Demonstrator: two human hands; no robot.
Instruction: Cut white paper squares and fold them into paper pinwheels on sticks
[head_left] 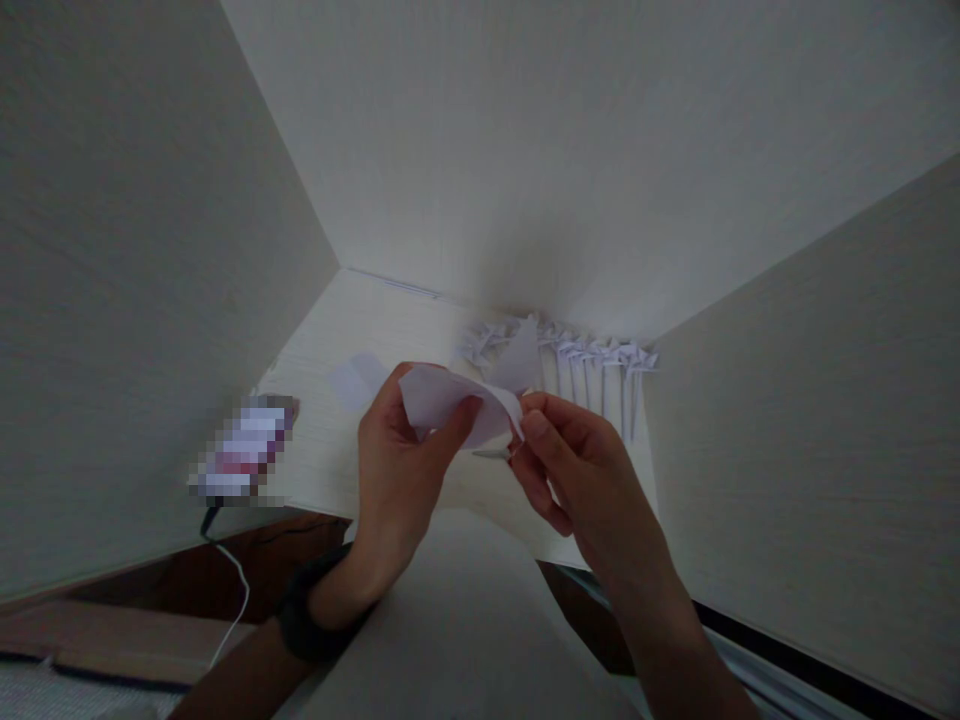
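Big pale walls fill the top and both sides of the frame. A light desk sits in the middle. A row of little paper pinwheels stands at its back, right of center. Both hands are low in the middle. The left hand and the right hand pinch one folded white paper between them, above the desk. A blurred small thing lies at the left.

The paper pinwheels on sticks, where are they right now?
In the head view, the paper pinwheels stand in a row at the back of the white desk, against the rear wall, just beyond the right hand.
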